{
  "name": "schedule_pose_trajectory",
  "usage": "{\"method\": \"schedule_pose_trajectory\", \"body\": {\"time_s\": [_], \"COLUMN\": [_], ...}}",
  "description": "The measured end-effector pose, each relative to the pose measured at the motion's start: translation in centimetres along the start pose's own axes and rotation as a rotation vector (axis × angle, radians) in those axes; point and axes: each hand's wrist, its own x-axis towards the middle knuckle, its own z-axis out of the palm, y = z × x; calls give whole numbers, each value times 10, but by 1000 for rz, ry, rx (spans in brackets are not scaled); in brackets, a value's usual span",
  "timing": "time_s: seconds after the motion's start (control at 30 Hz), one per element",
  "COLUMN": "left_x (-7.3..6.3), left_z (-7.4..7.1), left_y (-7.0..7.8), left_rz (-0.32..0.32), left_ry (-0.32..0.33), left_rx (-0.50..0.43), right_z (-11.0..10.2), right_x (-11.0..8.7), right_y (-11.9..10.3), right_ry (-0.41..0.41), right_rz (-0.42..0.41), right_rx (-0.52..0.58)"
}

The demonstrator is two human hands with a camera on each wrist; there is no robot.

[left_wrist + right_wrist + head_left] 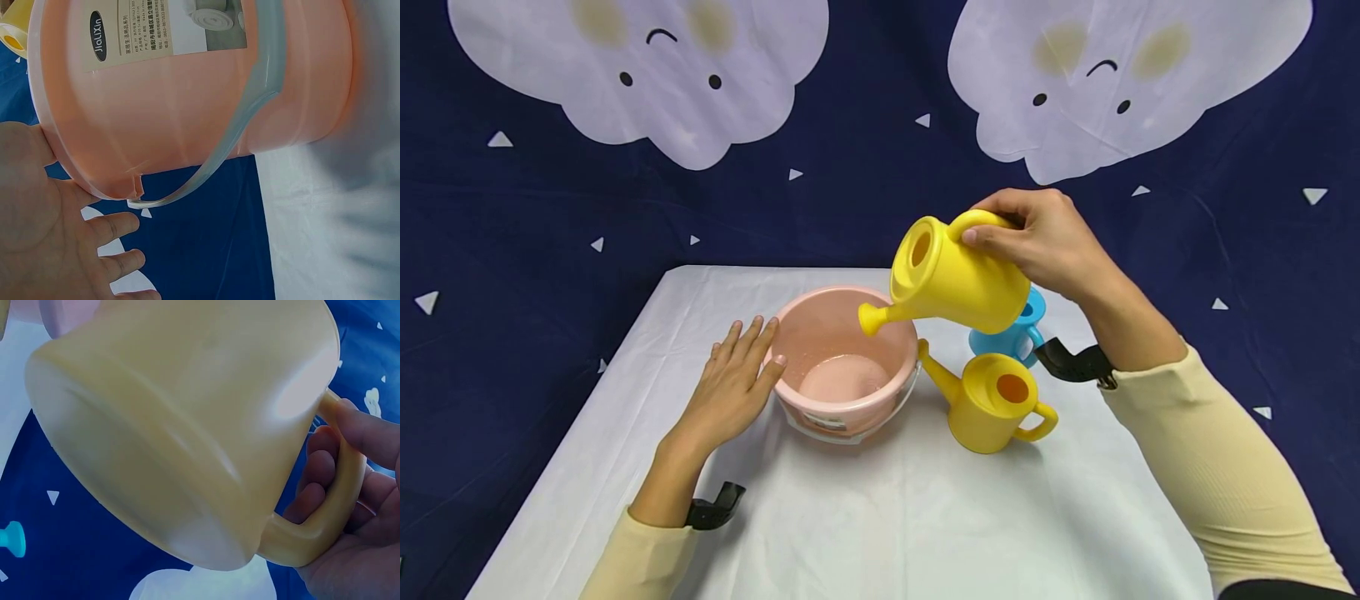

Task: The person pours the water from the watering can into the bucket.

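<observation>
A yellow watering can [958,287] is held in the air, tipped so that its spout points down over the right part of a pink plastic bucket [808,329]. The right hand [1048,242] has its fingers curled through the can's handle, with the thumb pressed along the top. The left hand [733,383] lies at the bucket's left rim, fingers straight and spread, gripping nothing. A printed label [165,28] and a pale carrying handle [247,103] show on the bucket's side. Just right of the bucket, a second yellow watering can [988,421] stands upright, its spout reaching towards the rim. Behind it is a blue watering can [996,343], partly hidden. All three stand on a white tablecloth [880,525] before a navy cloud-print backdrop [850,217].
</observation>
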Motion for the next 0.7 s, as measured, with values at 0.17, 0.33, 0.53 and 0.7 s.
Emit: {"method": "schedule_pose_trajectory", "body": {"time_s": [0.17, 0.33, 0.53, 0.7], "left_x": [0, 0, 1, 1], "left_z": [0, 0, 1, 1], "left_y": [0, -1, -2, -1], "left_rz": [0, -1, 0, 0], "left_ry": [0, 0, 4, 2], "left_rx": [1, 2, 8, 3], "right_z": [1, 1, 2, 3], "right_x": [-1, -2, -4, -8], "right_y": [2, 5, 9, 12], "right_ry": [24, 46, 58, 65], "right_rz": [-24, -50, -45, -29], "right_rx": [26, 56, 84, 115]}}
